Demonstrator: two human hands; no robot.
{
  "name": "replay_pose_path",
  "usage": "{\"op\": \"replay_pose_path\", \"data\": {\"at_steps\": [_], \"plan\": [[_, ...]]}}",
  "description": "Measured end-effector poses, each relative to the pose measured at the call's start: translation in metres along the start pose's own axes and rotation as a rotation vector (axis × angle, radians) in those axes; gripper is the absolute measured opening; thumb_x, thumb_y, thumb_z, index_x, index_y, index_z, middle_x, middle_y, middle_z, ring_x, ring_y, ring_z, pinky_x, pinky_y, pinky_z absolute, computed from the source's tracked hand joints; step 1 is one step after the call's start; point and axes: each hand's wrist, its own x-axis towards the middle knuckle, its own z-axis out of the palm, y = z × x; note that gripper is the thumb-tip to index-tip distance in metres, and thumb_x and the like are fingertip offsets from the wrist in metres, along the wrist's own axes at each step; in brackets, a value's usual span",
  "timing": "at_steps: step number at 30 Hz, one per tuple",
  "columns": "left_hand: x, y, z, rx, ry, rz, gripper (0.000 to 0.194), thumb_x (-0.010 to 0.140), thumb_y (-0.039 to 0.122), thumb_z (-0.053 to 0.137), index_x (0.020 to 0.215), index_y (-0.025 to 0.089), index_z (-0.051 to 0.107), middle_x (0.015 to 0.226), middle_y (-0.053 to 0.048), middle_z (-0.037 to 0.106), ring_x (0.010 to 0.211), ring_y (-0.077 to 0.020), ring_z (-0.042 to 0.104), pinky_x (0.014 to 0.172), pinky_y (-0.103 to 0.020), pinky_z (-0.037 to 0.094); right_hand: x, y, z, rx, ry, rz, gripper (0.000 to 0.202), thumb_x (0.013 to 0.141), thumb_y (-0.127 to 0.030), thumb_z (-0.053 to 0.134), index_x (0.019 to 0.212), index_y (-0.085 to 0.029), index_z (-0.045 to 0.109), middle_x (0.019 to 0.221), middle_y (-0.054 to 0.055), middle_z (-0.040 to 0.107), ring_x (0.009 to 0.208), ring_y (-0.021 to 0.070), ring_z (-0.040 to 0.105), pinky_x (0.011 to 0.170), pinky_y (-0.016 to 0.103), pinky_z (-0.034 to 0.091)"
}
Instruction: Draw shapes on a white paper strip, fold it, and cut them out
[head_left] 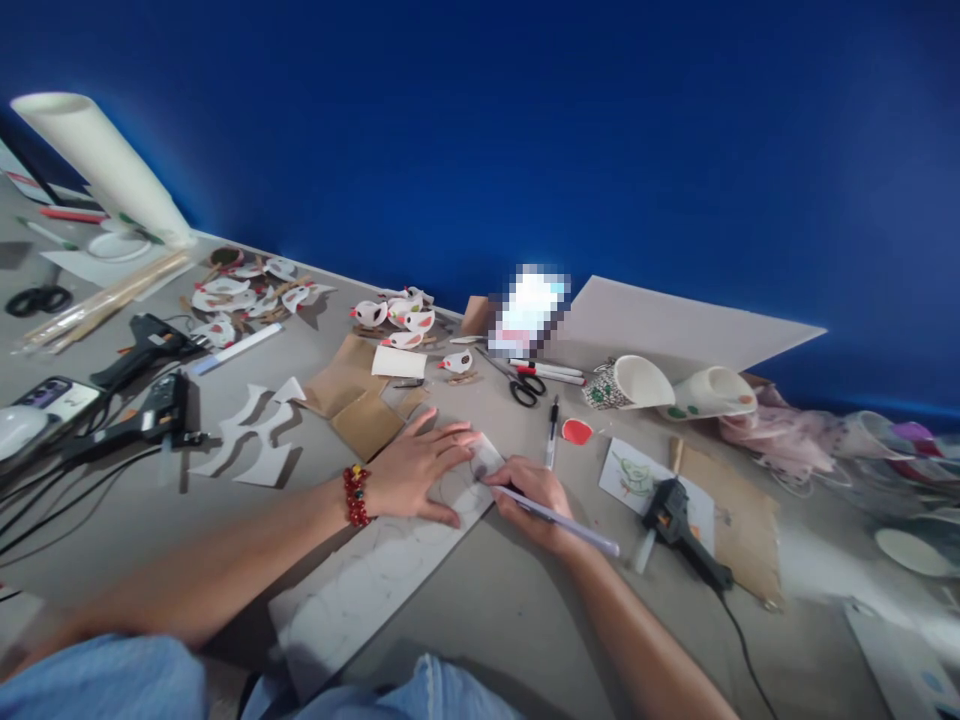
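Observation:
My left hand (420,468) lies flat with fingers spread on a long strip of white paper (352,600), which bears faint pencil outlines. Beaded red bracelets circle that wrist. In my right hand (534,500) is a slim pale purple pen (570,525), gripped between thumb and fingers. Its tip points at the paper's upper end, close to a drawn curve; whether it touches the sheet I cannot tell. Just beyond my hands lie brown cardboard pieces (367,430), a small white card (399,362) and a painted paper bird (455,362).
Several paper birds (405,315) sit at the back. Black scissors (527,388), markers (547,372) and a clear pen (553,430) lie ahead. Glue guns stand left (146,415) and right (679,530), with trailing cords. Paper cups (637,382) line the right back. A blue wall (480,140) rises behind.

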Motion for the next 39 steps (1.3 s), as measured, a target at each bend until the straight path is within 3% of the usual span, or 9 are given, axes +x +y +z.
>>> {"op": "replay_pose_path", "data": {"at_steps": [22,39], "plan": [[0.000,-0.003,-0.002,-0.004,-0.071,-0.004,0.087,0.080,0.071,0.056,0.147,0.022,0.032,0.151,-0.014,0.040,0.142,-0.0326,0.029,0.116,-0.053,0.000,0.010,0.002,-0.024,0.074,-0.257,0.026,0.020,0.095,-0.035,0.052,0.100,-0.020,0.063,0.085,0.006,0.064,0.079,0.0190,0.059,0.071,0.029,0.046],[0.001,-0.005,-0.001,-0.022,-0.074,-0.006,0.088,0.079,0.070,0.057,0.149,0.024,0.030,0.151,-0.013,0.040,0.141,-0.0334,0.031,0.116,-0.054,0.000,0.010,0.006,-0.027,0.094,-0.265,0.003,0.023,0.096,-0.038,0.050,0.100,-0.020,0.063,0.085,0.005,0.063,0.080,0.0185,0.059,0.071,0.029,0.046]]}}
